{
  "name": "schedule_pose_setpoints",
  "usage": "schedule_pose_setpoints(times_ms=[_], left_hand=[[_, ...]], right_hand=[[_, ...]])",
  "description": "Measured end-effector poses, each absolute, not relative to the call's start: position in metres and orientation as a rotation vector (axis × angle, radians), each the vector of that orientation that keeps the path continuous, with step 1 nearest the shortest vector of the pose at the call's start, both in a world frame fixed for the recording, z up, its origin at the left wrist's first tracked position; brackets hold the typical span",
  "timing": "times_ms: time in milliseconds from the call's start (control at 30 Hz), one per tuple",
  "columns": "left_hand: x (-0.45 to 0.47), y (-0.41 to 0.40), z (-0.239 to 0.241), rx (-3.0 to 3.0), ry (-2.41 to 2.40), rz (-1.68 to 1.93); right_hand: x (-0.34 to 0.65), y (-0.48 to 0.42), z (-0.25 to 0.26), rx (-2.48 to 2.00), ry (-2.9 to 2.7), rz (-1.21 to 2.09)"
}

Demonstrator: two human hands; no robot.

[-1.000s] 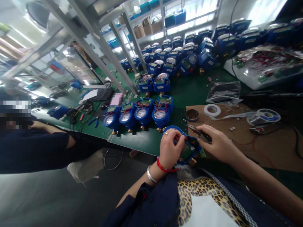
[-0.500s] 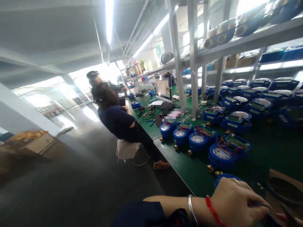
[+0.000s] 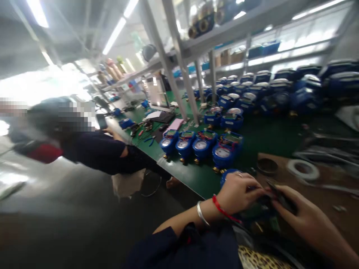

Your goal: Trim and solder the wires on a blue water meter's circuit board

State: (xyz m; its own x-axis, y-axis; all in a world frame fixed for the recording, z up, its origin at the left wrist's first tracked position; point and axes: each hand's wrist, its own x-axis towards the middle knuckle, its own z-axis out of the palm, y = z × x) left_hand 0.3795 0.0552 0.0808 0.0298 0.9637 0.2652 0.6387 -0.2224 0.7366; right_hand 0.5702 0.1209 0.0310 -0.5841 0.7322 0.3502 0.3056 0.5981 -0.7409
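My left hand (image 3: 238, 190), with a ring, a silver bangle and a red cord at the wrist, reaches in over the bench edge. Its fingers are pinched together; what they hold is too small and blurred to name. Close against its fingertips is my right hand (image 3: 300, 209), closed around a dark, pointed hand tool (image 3: 284, 200) whose kind is blurred. Partly hidden behind my left hand lies a blue water meter (image 3: 227, 173). Just beyond stands another blue meter with an opened top (image 3: 224, 151), its dial, coloured wires and green circuit board exposed.
More open meters (image 3: 200, 145) line the green bench (image 3: 179, 168); several closed ones stand behind. A brown board (image 3: 322, 194) carries a white ring-shaped roll (image 3: 303, 170) and a dark round dish (image 3: 267, 166). Shelf posts (image 3: 179, 63) rise beyond. A seated person (image 3: 95, 149) is at the left.
The view has swung right and shows more of the bench. My right hand with the dark tool, barely visible before at the lower right edge, is now plainly in view beside my left hand.
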Motion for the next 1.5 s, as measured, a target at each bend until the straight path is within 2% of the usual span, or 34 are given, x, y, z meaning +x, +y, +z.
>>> schedule_pose_setpoints(times_ms=[267, 1033, 1367, 1500], left_hand=[[0.382, 0.064, 0.083, 1.835, 1.705, 0.979], [0.385, 0.063, 0.079, 1.777, 1.792, 0.932], [0.385, 0.062, 0.08, 1.82, 1.811, 0.917], [0.383, 0.061, 0.078, 1.844, 1.822, 0.886]], right_hand=[[0.583, 0.133, 0.062, -0.911, -2.421, 0.833], [0.582, 0.124, 0.054, -1.011, -2.429, 0.879], [0.566, 0.111, 0.047, -1.168, -2.084, 1.021], [0.592, 0.134, 0.059, -1.186, -1.71, 0.706]])
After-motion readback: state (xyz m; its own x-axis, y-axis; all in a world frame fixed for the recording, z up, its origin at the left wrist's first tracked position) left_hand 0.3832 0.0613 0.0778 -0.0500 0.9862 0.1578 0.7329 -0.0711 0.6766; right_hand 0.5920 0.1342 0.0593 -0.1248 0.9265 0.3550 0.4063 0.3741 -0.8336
